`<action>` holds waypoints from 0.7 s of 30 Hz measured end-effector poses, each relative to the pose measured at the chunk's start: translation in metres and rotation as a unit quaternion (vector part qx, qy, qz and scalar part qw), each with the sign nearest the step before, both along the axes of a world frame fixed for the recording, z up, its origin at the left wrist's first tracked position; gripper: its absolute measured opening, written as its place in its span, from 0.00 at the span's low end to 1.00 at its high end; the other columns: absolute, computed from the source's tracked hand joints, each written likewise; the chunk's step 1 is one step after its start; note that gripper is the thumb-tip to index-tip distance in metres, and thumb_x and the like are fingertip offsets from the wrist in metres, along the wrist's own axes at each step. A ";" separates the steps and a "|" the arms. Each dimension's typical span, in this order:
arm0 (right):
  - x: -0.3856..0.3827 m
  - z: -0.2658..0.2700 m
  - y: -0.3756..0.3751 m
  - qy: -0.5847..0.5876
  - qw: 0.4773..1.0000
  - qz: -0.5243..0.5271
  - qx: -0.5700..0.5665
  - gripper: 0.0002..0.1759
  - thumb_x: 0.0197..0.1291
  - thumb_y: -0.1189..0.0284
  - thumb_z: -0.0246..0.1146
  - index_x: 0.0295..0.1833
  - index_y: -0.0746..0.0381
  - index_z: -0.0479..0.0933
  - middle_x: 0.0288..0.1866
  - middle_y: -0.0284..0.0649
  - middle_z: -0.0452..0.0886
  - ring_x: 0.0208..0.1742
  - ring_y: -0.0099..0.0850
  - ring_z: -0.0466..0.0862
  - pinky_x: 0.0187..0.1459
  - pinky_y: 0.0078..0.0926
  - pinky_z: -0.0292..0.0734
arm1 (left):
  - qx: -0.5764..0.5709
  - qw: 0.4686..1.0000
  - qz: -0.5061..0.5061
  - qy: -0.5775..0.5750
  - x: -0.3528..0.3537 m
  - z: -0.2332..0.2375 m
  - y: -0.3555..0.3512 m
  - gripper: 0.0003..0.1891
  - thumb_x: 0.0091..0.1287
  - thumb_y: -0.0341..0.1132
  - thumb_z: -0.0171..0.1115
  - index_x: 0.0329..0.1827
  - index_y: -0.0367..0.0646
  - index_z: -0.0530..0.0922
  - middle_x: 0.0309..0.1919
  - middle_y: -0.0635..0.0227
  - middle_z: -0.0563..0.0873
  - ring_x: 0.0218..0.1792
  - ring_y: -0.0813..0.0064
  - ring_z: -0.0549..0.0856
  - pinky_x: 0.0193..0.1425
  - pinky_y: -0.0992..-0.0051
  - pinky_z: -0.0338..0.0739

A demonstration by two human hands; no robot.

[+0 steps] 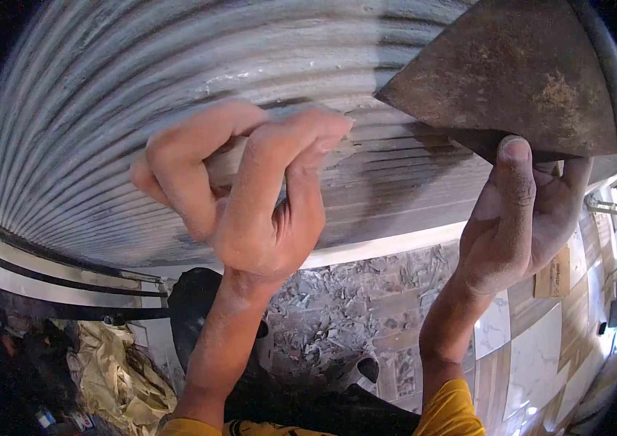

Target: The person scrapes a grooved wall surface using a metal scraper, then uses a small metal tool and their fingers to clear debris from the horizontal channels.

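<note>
My right hand grips the lower edge of a dark, worn triangular plate, thumb in front and fingers behind it. Brownish scuffs mark the plate, and its pointed corner lies over the grey ribbed surface. My left hand is closed, with bent fingers and the fingertips close to the ribs, left of that corner. Whether it pinches anything small is hidden. Pale dust covers both hands.
Torn scraps litter the tiled floor below. Crumpled gold-brown sheeting lies at the lower left, near dark rails. A small wooden block is on the floor at right.
</note>
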State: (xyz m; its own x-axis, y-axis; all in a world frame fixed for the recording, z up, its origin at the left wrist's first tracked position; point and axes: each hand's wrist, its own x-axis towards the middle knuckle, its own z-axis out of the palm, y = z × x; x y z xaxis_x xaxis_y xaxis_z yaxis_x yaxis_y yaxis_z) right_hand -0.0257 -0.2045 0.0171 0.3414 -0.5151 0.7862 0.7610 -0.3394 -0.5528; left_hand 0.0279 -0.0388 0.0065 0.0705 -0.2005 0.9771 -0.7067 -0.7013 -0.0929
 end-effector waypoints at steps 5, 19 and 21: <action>-0.003 0.000 0.002 0.012 1.000 -0.010 -0.009 0.29 0.63 0.78 0.61 0.68 0.73 0.61 0.55 0.55 0.76 0.61 0.37 0.76 0.66 0.35 0.69 | -0.039 0.999 -0.035 0.012 0.002 -0.024 0.006 0.06 0.55 0.29 0.69 0.34 0.52 0.85 0.37 0.74 0.73 0.42 0.74 0.72 0.47 0.71 0.62; -0.009 -0.018 0.011 0.053 0.997 -0.055 -0.024 0.38 0.59 0.70 0.70 0.70 0.72 0.61 0.53 0.53 0.78 0.56 0.37 0.80 0.62 0.33 0.74 | 0.019 0.997 0.040 0.056 -0.012 -0.021 0.013 0.12 0.67 0.36 0.62 0.48 0.40 0.85 0.48 0.63 0.71 0.49 0.65 0.72 0.49 0.71 0.73; -0.009 -0.027 0.020 0.022 0.999 -0.030 0.026 0.38 0.58 0.69 0.71 0.68 0.72 0.61 0.55 0.52 0.76 0.56 0.37 0.81 0.61 0.33 0.74 | 0.011 0.998 0.033 0.054 -0.011 -0.024 0.012 0.12 0.66 0.35 0.62 0.47 0.41 0.86 0.48 0.63 0.70 0.49 0.66 0.72 0.49 0.71 0.73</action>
